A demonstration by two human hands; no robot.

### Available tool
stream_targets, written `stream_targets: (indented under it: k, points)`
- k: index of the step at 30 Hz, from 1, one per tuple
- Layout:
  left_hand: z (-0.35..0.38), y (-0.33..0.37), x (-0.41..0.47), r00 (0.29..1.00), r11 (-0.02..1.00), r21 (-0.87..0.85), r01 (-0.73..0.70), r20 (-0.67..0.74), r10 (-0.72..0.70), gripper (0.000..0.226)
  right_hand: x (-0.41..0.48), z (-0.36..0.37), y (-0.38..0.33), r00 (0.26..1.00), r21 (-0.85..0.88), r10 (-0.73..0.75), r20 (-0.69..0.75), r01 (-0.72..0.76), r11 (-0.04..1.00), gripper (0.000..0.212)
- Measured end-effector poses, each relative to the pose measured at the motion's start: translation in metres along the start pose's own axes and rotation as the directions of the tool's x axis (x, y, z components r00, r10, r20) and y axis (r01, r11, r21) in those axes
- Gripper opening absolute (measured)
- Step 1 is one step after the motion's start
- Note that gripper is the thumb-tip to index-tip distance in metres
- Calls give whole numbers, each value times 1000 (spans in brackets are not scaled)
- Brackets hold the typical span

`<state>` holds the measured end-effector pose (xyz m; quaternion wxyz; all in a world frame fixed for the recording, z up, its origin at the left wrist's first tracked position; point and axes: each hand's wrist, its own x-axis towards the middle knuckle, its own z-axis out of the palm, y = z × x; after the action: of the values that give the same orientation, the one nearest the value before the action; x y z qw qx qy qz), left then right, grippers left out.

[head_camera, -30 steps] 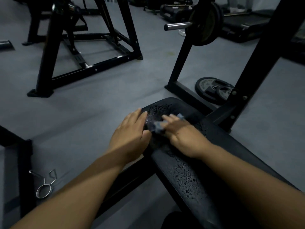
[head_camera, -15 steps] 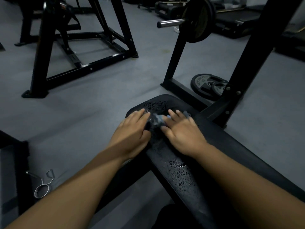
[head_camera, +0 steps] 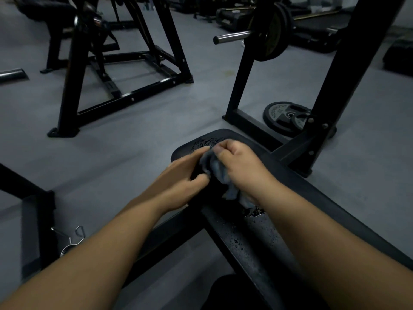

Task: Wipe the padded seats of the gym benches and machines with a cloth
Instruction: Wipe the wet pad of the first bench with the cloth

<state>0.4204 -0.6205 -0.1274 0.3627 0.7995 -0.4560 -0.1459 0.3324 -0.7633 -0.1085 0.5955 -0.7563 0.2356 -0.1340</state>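
Grey rubber gym floor [head_camera: 134, 153]: fills the upper and left frame.

Long black padded bench seat [head_camera: 279, 220]: runs from frame centre to the lower right. You are positioned at its near end, which puts the whole pad within reach. Water droplets [head_camera: 252, 233] speckle the lower-centre stretch and the far tip. In my judgement the seat is wetted but not yet wiped dry.

Black steel rack upright [head_camera: 348, 63]: upper right, bolted where it meets the bench frame.

Chrome barbell with black plates [head_camera: 232, 38]: racked at upper centre-right, well apart from your work.

Two black weight plates [head_camera: 281, 117]: stacked flat on the floor behind the rack foot. The larger carries raised lettering, too small to read. No other brand or label is legible.

Your right hand [head_camera: 241, 166]: just above frame centre, over the seat's far end, clenched around the bunched grey-blue cloth [head_camera: 218, 168]. A tail of cloth trails down to the pad. The bunching probably gives you a firm wad for wiping.

Your left hand [head_camera: 176, 184]: left of centre, reaching to the cloth's left side, likely to steady or refold it. Blur prevents me from telling whether it pinches.

Silver wire spring collar [head_camera: 71, 240]: on the floor, lower left.
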Motion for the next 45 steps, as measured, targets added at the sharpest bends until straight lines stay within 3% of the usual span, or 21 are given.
stream_targets:
  k: [3,5,9,11,12,15,17,19,23,28,31,33,36,38,40,43,45]
  points:
    - [-1,10,-4,997,979,-201,20,-69,-35,53,5,-1,-9,995,264,88,-43,-73,962,21]
    - [-1,13,-1,991,895,-445,40,-100,-94,47,10,-9,-11,988,331,120,-92,-83,940,19]
    - [2,25,8,967,690,-716,108,-85,-239,22,17,-23,-6,972,0,88,-216,-91,996,22]
    - [3,27,12,938,606,-773,188,-40,-343,22,18,-30,-2,969,-214,51,-243,-105,971,18]
    - [3,26,14,924,639,-726,254,-12,-381,26,17,-34,-1,964,-336,12,-264,-104,936,15]
    - [5,17,18,919,879,-311,361,-42,-392,39,5,-42,0,934,-667,-160,-320,-102,738,23]
    - [5,9,21,935,942,-79,325,-126,-333,45,-8,-28,3,925,-771,-271,-268,-37,636,29]
    - [3,-3,25,937,956,29,293,-206,-281,49,-20,2,7,960,-806,-246,-132,40,590,32]
    - [-2,-24,26,922,950,61,306,-269,-279,50,-7,58,33,1000,-886,2,-4,-5,464,57]
    - [-3,-43,25,964,966,174,191,-219,-151,45,-5,32,52,987,-904,-99,129,158,398,69]
    - [-4,-53,27,975,966,217,139,-203,-94,46,48,3,52,999,-945,-26,-45,-35,325,79]
    - [1,-60,31,977,964,224,146,-186,-105,49,88,16,46,992,-935,26,-126,-128,331,74]
    - [4,-69,37,976,961,218,170,-173,-133,56,92,57,44,998,-905,-67,19,46,424,73]
    - [1,-72,40,980,968,198,157,-151,-128,66,54,57,47,972,-893,-138,191,230,386,81]
    - [-2,-73,44,988,974,189,125,-118,-103,75,35,34,52,955,-892,-138,261,294,344,83]
    - [1,-72,47,996,974,225,41,-90,-21,69,71,7,49,996,-945,-44,75,85,317,79]
    - [4,-73,52,994,972,233,7,-104,18,62,99,22,43,997,-926,7,-77,-74,369,76]
